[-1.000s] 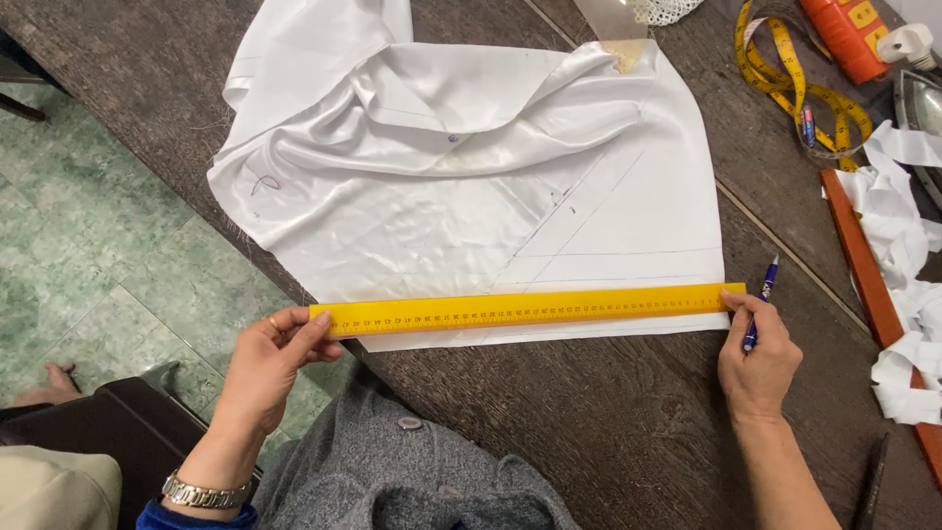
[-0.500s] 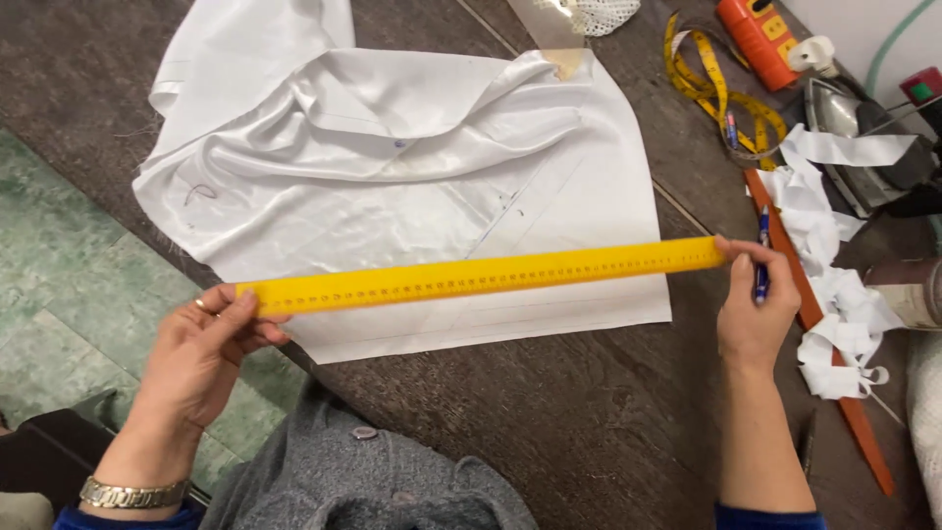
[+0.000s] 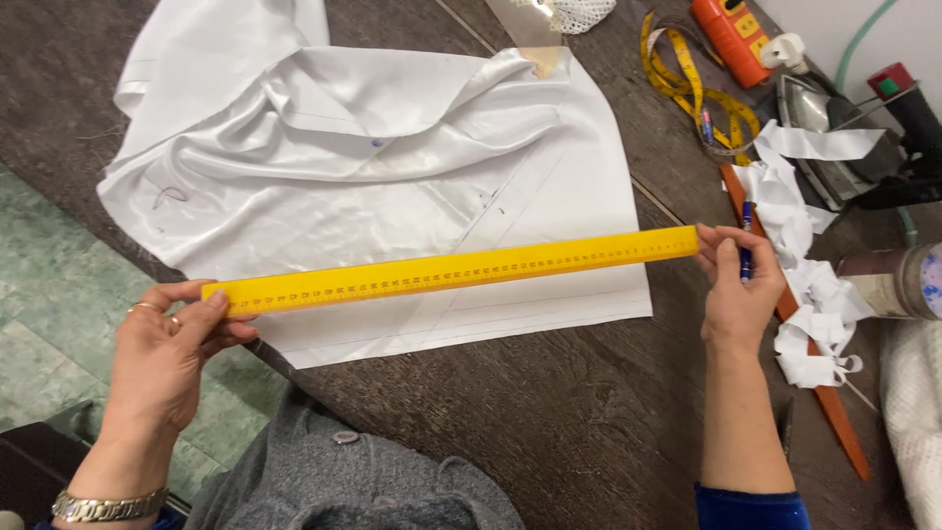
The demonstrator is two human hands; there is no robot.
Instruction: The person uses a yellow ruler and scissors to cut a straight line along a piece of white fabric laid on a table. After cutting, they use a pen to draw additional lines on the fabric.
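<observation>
A long yellow ruler point(image 3: 451, 270) is held above a white satin cloth point(image 3: 373, 167) spread on a dark wooden table point(image 3: 549, 422). My left hand point(image 3: 172, 344) pinches the ruler's left end, with rings on two fingers and a metal watch at the wrist. My right hand point(image 3: 736, 290) grips the ruler's right end and also holds a blue pen point(image 3: 748, 240) upright between its fingers. Thin drawn lines cross the cloth near its front edge, under the ruler.
A yellow tape measure point(image 3: 702, 88) lies at the back right, next to an orange box point(image 3: 731, 34). White cloth strips point(image 3: 805, 294) trail over an orange wooden strip point(image 3: 834, 412). An iron point(image 3: 834, 128) sits at the far right. Green tiled floor point(image 3: 39, 294) lies left of the table.
The ruler has come up off the cloth's front edge and tilted, its right end higher. Both hands rose with it. The camera view shifted toward the right side of the table.
</observation>
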